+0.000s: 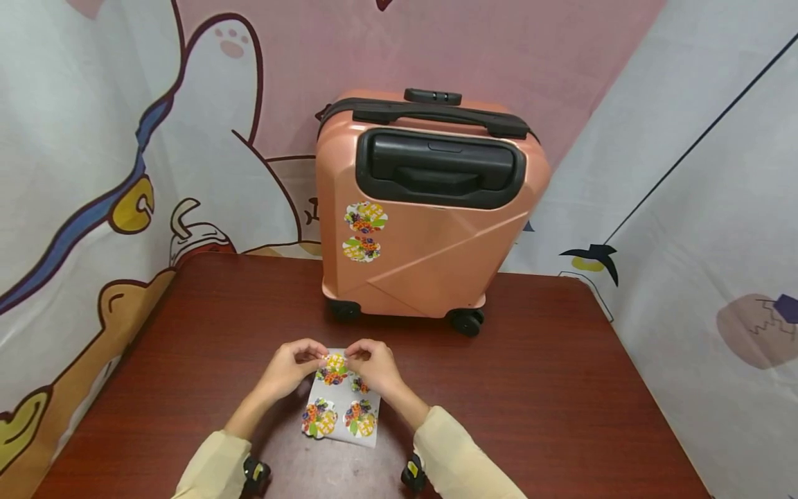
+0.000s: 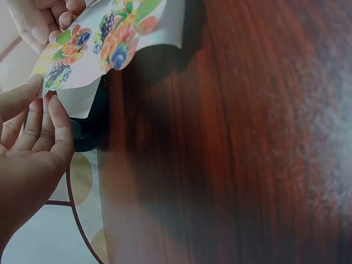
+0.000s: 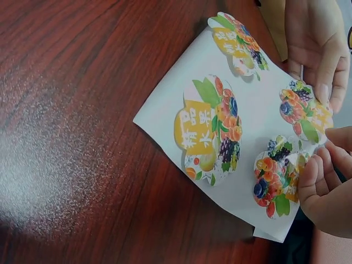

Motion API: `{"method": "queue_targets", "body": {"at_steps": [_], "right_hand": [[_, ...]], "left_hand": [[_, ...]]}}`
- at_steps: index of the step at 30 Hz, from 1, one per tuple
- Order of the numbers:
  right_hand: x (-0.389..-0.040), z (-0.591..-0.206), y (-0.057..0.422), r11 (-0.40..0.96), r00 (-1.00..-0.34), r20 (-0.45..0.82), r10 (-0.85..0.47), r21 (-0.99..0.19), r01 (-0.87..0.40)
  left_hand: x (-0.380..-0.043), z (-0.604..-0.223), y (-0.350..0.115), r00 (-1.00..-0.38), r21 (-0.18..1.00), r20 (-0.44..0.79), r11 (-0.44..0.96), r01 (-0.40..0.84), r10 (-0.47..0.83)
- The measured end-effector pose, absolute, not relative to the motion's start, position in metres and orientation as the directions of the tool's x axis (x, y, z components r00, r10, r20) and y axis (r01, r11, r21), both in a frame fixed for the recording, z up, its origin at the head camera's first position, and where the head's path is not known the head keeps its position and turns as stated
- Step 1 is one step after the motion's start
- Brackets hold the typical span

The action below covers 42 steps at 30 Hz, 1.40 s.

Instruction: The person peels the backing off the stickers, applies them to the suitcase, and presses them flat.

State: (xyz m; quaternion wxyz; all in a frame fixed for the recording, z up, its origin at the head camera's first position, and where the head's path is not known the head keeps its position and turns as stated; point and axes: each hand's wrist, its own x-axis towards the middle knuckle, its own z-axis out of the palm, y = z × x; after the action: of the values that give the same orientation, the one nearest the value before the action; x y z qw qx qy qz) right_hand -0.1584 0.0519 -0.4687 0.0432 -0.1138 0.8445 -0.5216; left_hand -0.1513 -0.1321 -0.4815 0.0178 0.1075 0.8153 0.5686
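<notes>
The white sticker sheet (image 1: 340,396) was between the two hands over the reddish-brown table (image 1: 561,402), its far end caught at their fingertips and the rest stretching back toward the person, between the forearms. The left hand (image 1: 289,369) pinched the far left corner, thumb above and fingers below; the right hand (image 1: 376,367) pinched the far edge just beside it, curled partly over the sticker on that side. The hands were near each other, with the upper left fruit sticker (image 1: 333,369) lying between their fingertips; whether they gripped its rim or only the backing, I could not tell. Two more stickers sat nearer the person. Beyond the hands stood an orange suitcase (image 1: 424,270), bearing two similar stickers.
</notes>
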Motion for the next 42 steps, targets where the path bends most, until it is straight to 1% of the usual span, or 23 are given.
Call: {"method": "queue_targets", "body": {"at_steps": [8, 13, 17, 23, 30, 37, 42], "right_hand": [[-0.157, -0.470, 0.050, 0.427, -0.968, 0.079, -0.239, -0.886, -0.178], [-0.156, -0.471, 0.049, 0.405, -0.965, 0.108, -0.238, -0.892, -0.200], [-0.156, -0.473, 0.049, 0.395, -0.964, 0.119, -0.237, -0.895, -0.208], [-0.154, -0.473, 0.049, 0.409, -0.966, 0.099, -0.237, -0.892, -0.192], [-0.152, -0.472, 0.050, 0.398, -0.965, 0.087, -0.247, -0.899, -0.183], [-0.153, -0.474, 0.052, 0.389, -0.956, 0.082, -0.281, -0.901, -0.191], [-0.154, -0.475, 0.054, 0.369, -0.949, 0.064, -0.309, -0.911, -0.182]], "left_hand": [[-0.150, -0.480, -0.131, -0.969, 0.928, 0.111, 0.327, 0.180, 0.219], [-0.144, -0.464, -0.128, -0.969, 0.931, 0.107, 0.320, 0.176, 0.221], [-0.138, -0.448, -0.126, -0.972, 0.935, 0.089, 0.319, 0.158, 0.218], [-0.136, -0.444, -0.125, -0.977, 0.947, 0.052, 0.299, 0.114, 0.207], [-0.139, -0.448, -0.126, -0.979, 0.939, 0.060, 0.322, 0.122, 0.195], [-0.152, -0.476, -0.132, -0.980, 0.939, 0.063, 0.322, 0.122, 0.188], [-0.154, -0.481, -0.134, -0.983, 0.945, 0.051, 0.310, 0.105, 0.178]]}}
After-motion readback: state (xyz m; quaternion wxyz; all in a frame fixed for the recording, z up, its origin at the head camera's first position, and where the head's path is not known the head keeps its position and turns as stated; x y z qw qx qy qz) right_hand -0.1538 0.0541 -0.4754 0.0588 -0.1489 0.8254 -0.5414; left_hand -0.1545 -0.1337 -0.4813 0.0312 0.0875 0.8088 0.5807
